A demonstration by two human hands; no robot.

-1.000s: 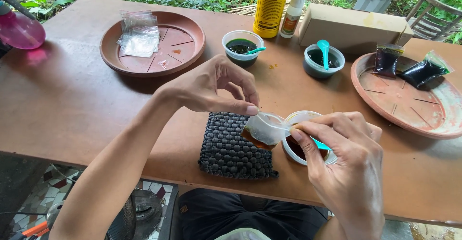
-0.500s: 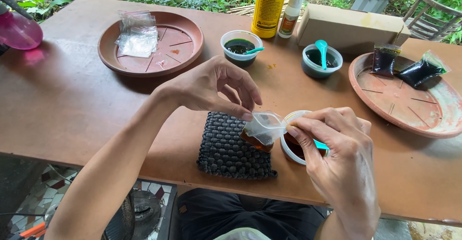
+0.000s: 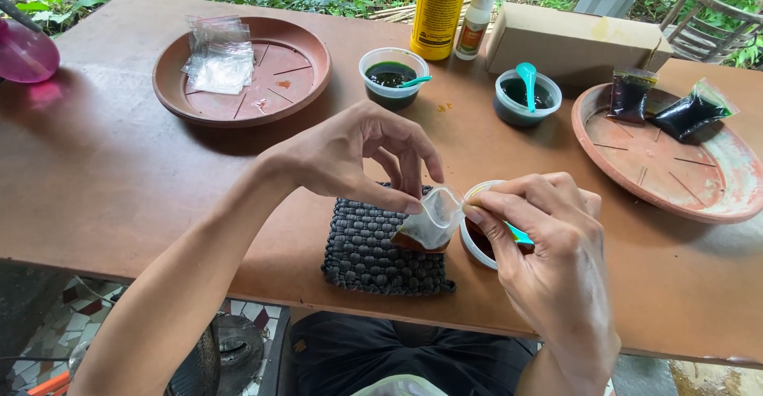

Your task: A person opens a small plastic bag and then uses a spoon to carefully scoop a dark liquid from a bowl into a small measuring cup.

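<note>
Your left hand (image 3: 350, 154) pinches the mouth of a small clear plastic bag (image 3: 429, 221) between thumb and fingertips, a firm grip on its near edge. Your right hand (image 3: 548, 245) closes on the opposite edge of the same bag, and a turquoise spoon (image 3: 520, 235) shows just under its fingers; whether those fingers also hold the spoon cannot be told. The bag hangs between the two grips, with a little reddish-brown liquid pooled in its lower corner. Directly beneath the grip sits a woven dark grey mat (image 3: 373, 245) on the worktop (image 3: 103, 173), and just to the right of it, partly under your right hand, a small white cup (image 3: 477, 245) with dark red contents.

The likely trouble lies in the bag itself: it is thin and limp, so if either pinch slackens the mouth will collapse and the liquid could run out over the mat or your fingers. Tilting it toward the lower corner may also press liquid up the side. The cup stands close under your right wrist, so a careless drop of that hand could tip it.

Beyond the grip stand a cup of green liquid (image 3: 392, 74) and a grey cup (image 3: 524, 98), each with a turquoise spoon, well apart from your hands. To the far left is a brown saucer (image 3: 294, 86) with empty bags, to the far right another saucer (image 3: 675, 173) with two filled dark bags (image 3: 691, 110).
</note>
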